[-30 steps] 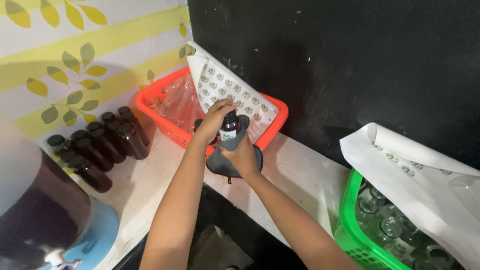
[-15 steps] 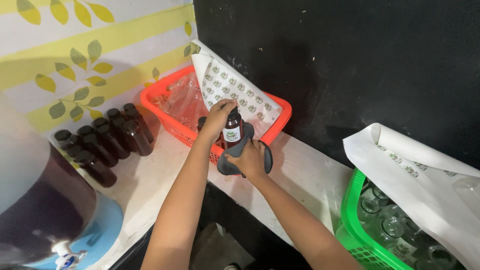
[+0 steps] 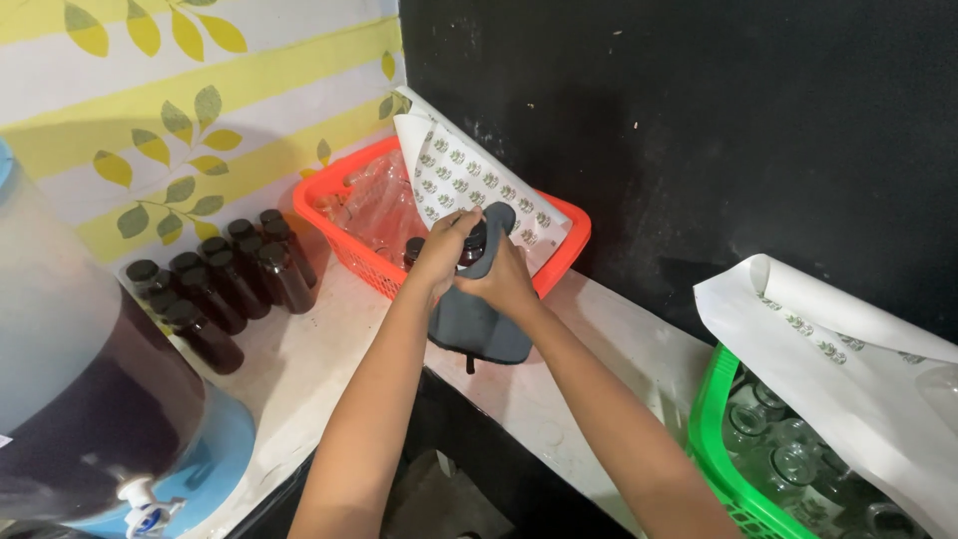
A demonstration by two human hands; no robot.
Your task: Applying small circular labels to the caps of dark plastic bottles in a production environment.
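At centre frame, left hand [image 3: 439,255] fingers curl tight round the dark bottle [image 3: 473,243]; right hand [image 3: 507,279] clamps the grey cloth [image 3: 477,321] against it.

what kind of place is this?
Likely a small home-style bottling setup: filled dark bottles lined along a counter, a dispenser tank with tap, and a green basket of empty glass bottles.
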